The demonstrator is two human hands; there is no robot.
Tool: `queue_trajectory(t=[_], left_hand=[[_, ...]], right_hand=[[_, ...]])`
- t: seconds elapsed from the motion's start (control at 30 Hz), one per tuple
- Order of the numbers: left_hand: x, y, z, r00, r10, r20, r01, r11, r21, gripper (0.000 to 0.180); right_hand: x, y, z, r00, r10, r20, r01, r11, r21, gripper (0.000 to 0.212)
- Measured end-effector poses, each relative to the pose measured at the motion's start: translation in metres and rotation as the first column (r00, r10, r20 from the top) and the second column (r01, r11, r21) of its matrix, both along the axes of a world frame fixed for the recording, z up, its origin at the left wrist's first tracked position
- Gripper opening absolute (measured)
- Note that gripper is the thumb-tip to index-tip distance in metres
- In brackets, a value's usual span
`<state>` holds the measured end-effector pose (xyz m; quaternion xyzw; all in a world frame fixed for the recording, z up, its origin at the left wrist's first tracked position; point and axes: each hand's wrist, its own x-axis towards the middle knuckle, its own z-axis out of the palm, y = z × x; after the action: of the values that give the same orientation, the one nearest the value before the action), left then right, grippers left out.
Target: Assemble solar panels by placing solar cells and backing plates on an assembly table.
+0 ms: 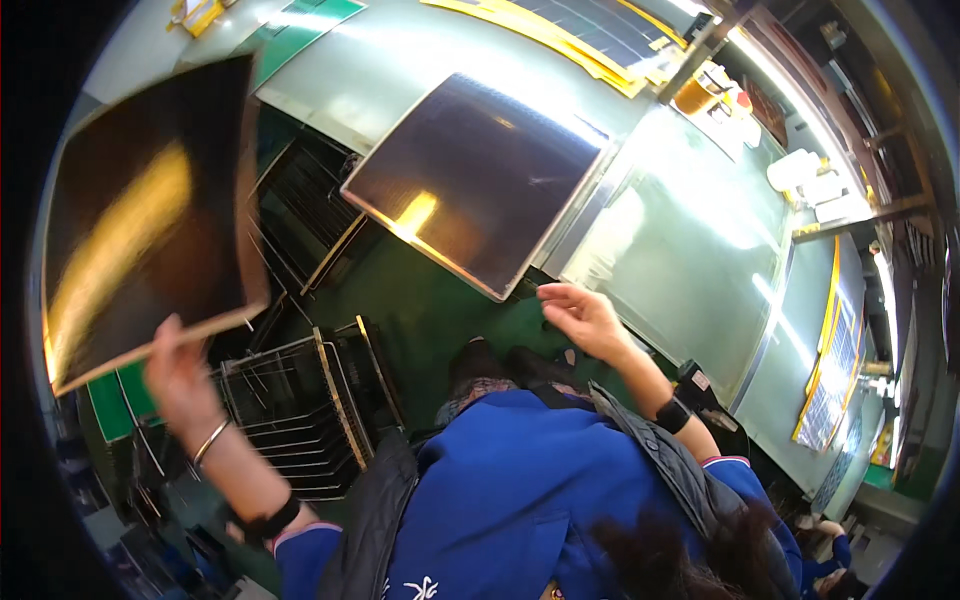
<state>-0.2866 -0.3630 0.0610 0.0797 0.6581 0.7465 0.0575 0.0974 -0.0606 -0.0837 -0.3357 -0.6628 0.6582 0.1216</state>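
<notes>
My left hand [184, 385] grips the lower edge of a large dark glossy panel [160, 220] with a copper-coloured rim. This panel is raised and tilted at the left, and the fingers on it are slightly blurred. A second dark panel [480, 180] with a pale rim lies on the bench, its near edge sticking out over the floor. Just right of that panel's near corner is my right hand [588, 322], empty, with thumb and fingers apart. A wristband is on each of my wrists.
A wire rack [295, 415] with several rods stands below the left panel, and another dark rack [310, 200] is behind it. The pale green bench [690, 240] runs to the right. A black handheld device [705, 395] sits at its near edge. Another person [832, 570] is at lower right.
</notes>
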Motion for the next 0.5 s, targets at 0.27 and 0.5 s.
queue_trajectory(t=[0.27, 0.5], left_hand=[[0.293, 0.292, -0.066, 0.126, -0.823, 0.554, 0.758, 0.44, 0.481, 0.008], [0.43, 0.289, -0.129, -0.354, -0.749, 0.56, 0.774, 0.102, 0.625, 0.028]], right_hand=[[0.046, -0.017, 0.017, 0.429, -0.596, -0.679, 0.193, 0.794, -0.576, 0.037], [0.191, -0.006, 0.021, -0.096, -0.982, -0.159, 0.709, 0.045, -0.704, 0.016]])
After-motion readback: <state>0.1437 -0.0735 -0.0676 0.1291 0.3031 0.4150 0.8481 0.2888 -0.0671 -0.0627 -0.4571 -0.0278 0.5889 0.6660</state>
